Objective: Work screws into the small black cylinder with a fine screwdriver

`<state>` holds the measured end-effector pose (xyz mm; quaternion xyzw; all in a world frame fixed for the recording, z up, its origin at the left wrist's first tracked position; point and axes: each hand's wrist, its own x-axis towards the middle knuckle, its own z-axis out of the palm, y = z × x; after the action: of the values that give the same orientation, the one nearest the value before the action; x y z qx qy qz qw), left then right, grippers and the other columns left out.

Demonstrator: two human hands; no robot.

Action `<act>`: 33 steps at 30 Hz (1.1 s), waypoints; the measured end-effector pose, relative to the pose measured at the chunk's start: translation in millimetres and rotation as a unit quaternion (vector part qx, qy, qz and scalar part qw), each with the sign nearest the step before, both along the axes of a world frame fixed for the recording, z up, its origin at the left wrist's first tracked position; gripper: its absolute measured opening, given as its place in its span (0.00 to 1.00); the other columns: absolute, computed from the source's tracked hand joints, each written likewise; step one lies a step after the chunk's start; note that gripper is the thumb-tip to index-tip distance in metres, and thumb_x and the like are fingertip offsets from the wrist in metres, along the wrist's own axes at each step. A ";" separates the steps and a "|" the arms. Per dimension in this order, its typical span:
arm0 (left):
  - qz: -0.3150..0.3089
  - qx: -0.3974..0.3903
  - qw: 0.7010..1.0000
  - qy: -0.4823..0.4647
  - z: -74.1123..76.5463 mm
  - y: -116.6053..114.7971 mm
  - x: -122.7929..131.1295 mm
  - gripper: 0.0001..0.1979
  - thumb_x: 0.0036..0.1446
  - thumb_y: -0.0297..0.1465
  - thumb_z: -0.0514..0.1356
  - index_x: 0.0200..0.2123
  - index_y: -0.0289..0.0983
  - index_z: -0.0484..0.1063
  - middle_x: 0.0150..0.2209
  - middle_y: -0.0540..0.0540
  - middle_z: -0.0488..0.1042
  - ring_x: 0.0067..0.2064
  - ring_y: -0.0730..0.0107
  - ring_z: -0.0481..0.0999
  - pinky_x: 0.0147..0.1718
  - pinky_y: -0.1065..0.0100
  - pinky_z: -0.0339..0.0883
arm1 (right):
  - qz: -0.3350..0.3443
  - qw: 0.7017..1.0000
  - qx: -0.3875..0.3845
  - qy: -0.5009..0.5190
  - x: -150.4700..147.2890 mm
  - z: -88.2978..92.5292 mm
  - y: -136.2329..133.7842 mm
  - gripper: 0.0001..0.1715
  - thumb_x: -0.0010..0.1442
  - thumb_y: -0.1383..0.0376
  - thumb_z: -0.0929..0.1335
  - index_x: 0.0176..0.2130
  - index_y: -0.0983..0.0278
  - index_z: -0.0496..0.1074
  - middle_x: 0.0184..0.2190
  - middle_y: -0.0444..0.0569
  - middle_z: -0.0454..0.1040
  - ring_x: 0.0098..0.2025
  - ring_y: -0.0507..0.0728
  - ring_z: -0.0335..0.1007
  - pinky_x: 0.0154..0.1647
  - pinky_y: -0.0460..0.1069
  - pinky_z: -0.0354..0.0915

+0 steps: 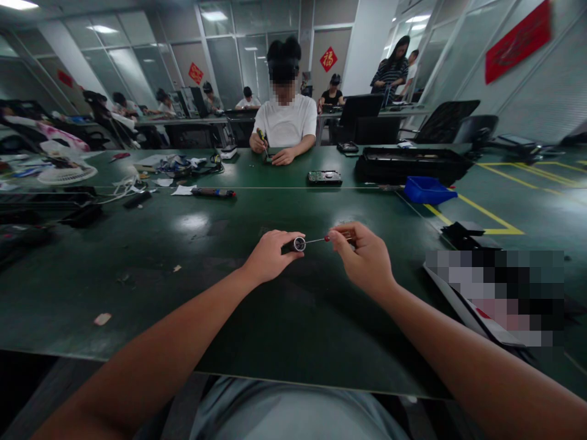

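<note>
The green table [275, 330] extended below the left hand [266, 255] and the right hand [367, 253]. The left was closed around a dark tube [298, 244], near side; the right pinched a slim screwdriver [327, 238], its tip at the tube's round end.

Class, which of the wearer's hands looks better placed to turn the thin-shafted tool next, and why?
Probably the right hand: it already holds the tool, shaft pointing toward the dark cylinder. The left hand is occupied gripping that cylinder.
</note>
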<state>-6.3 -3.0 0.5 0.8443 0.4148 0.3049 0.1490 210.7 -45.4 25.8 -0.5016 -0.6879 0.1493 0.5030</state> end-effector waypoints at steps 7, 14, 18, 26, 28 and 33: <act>-0.002 0.001 1.000 -0.005 -1.8 1.5 -0.5 0.18 0.59 0.34 0.66 0.53 0.41 0.74 0.50 0.46 0.78 0.50 0.59 0.75 0.52 0.55 0.65 | 0.054 0.998 0.008 -0.032 -1.6 1.4 -4.7 0.12 0.66 0.59 0.63 0.39 0.61 0.74 0.30 0.46 0.77 0.30 0.55 0.73 0.32 0.50 0.64; 0.004 -0.004 1.000 -0.005 -2.1 1.0 -1.3 0.18 0.60 0.35 0.65 0.53 0.41 0.74 0.49 0.46 0.78 0.49 0.60 0.75 0.52 0.54 0.66 | 0.019 0.999 -0.023 -0.032 -1.9 1.1 -3.9 0.14 0.69 0.60 0.60 0.48 0.59 0.71 0.28 0.45 0.74 0.29 0.56 0.70 0.32 0.51 0.61; 0.004 -0.005 1.000 -0.005 -2.1 0.8 -1.6 0.18 0.59 0.34 0.65 0.53 0.41 0.74 0.48 0.46 0.78 0.48 0.60 0.75 0.52 0.55 0.66 | 0.033 0.999 -0.034 -0.024 -2.1 0.4 -4.9 0.14 0.69 0.59 0.60 0.44 0.59 0.72 0.29 0.46 0.74 0.30 0.56 0.69 0.32 0.51 0.61; 0.020 -0.008 1.000 -0.005 1.4 -0.6 -0.9 0.19 0.58 0.34 0.66 0.54 0.40 0.73 0.48 0.45 0.78 0.47 0.59 0.75 0.51 0.56 0.67 | 0.037 0.988 -0.055 0.138 -3.4 -7.7 2.7 0.13 0.65 0.55 0.66 0.43 0.61 0.72 0.33 0.48 0.77 0.34 0.57 0.73 0.38 0.54 0.68; 0.013 -0.004 1.000 -0.010 1.2 0.8 -2.3 0.20 0.59 0.35 0.66 0.54 0.40 0.73 0.49 0.45 0.78 0.48 0.60 0.75 0.51 0.56 0.66 | 0.054 0.978 -0.076 0.189 -3.9 -11.3 7.1 0.15 0.65 0.54 0.66 0.40 0.62 0.73 0.32 0.48 0.76 0.34 0.56 0.74 0.40 0.55 0.70; -0.050 0.033 0.998 -0.020 -2.0 6.6 -6.1 0.20 0.60 0.34 0.65 0.55 0.44 0.72 0.52 0.47 0.77 0.53 0.61 0.74 0.56 0.54 0.62 | 0.078 0.932 -0.121 0.332 -3.5 -18.6 15.9 0.17 0.64 0.51 0.66 0.38 0.61 0.73 0.32 0.47 0.75 0.33 0.55 0.73 0.40 0.54 0.72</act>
<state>-12.3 3.6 -1.4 0.8621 0.3589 0.3273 0.1445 207.2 -29.5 7.2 -0.4259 -0.4953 0.4280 0.6246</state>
